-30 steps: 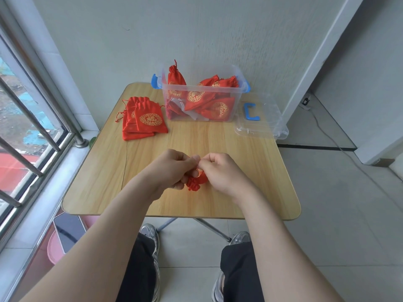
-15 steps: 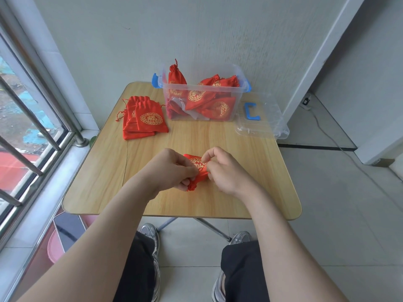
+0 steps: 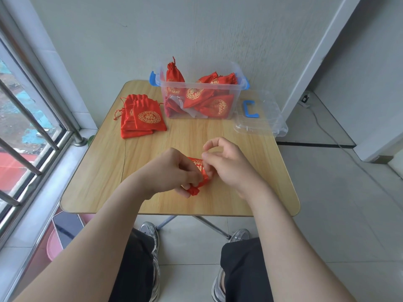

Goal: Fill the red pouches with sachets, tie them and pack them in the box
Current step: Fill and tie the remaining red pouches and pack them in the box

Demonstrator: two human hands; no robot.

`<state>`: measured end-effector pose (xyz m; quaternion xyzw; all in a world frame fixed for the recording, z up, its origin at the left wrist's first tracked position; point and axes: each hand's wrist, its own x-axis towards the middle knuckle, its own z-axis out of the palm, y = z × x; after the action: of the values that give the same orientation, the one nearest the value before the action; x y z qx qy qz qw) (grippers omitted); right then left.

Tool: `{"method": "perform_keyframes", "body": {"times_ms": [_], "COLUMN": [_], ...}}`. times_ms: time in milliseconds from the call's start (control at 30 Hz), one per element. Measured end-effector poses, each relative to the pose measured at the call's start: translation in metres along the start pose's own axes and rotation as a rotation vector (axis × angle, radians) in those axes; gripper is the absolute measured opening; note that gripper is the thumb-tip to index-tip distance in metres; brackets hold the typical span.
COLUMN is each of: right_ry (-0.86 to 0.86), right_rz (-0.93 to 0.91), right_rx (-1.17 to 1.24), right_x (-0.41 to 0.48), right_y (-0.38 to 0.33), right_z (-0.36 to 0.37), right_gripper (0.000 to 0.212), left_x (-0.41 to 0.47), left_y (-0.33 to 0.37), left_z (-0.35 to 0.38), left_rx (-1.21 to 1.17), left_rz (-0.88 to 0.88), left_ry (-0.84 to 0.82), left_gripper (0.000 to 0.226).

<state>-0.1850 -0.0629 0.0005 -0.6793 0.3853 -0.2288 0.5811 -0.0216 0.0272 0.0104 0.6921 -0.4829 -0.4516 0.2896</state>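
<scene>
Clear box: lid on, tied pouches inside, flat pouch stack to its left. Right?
No. In the head view the clear box is open; its lid lies on the table to its right. The rest holds.

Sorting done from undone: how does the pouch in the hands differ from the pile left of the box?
The held pouch is bunched up; the pile lies flat on the table. The held pouch is one; the pile is several stacked. Both are red with gold print.
</scene>
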Motion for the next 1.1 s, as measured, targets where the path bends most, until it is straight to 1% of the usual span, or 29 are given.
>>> {"method": "perform_keyframes", "body": {"times_ms": [67,100,167,233,367,500,833,933,1100], "right_ry": [0.033,0.064,0.109,0.097,0.065,0.042,0.062,0.085,0.123], "right_rz": [0.000,-0.038,-0.154,-0.228,-0.266,-0.257,-0.291,-0.289,-0.256], "right_rx": [0.143,0.108,-0.142,-0.317,-0.420,-0.481,-0.603,-0.652,-0.672], "right_x": [0.001,0.002,0.002,0.000,-0.003,-0.004,0.000,0.002,0.002], "right_y": [-0.001,0.001,0.005,0.008,0.010,0.007,0.009,0.013,0.013], "right_z": [-0.002,-0.003,-0.004,-0.001,0.007,0.008,0.018,0.022,0.027], "right_gripper": [0.019,0.021,0.021,0.020,0.025,0.030,0.020,0.018,0.018], "left_x": [0.001,0.002,0.003,0.004,0.004,0.003,0.008,0.011,0.015], "left_y": [0.000,0.001,0.001,0.000,-0.002,-0.003,-0.010,-0.013,-0.012], "left_z": [-0.001,-0.001,-0.001,-0.001,-0.003,-0.003,-0.005,-0.004,-0.003], "left_rx": [-0.052,-0.085,-0.168,-0.236,-0.253,-0.262,-0.388,-0.405,-0.399], "left_rz": [-0.038,-0.064,-0.118,-0.161,-0.186,-0.198,-0.240,-0.238,-0.227], "left_ry": [0.038,0.062,0.107,0.127,0.132,0.131,0.116,0.145,0.227], "left_gripper": [0.013,0.014,0.015,0.016,0.012,0.011,0.015,0.015,0.006]}}
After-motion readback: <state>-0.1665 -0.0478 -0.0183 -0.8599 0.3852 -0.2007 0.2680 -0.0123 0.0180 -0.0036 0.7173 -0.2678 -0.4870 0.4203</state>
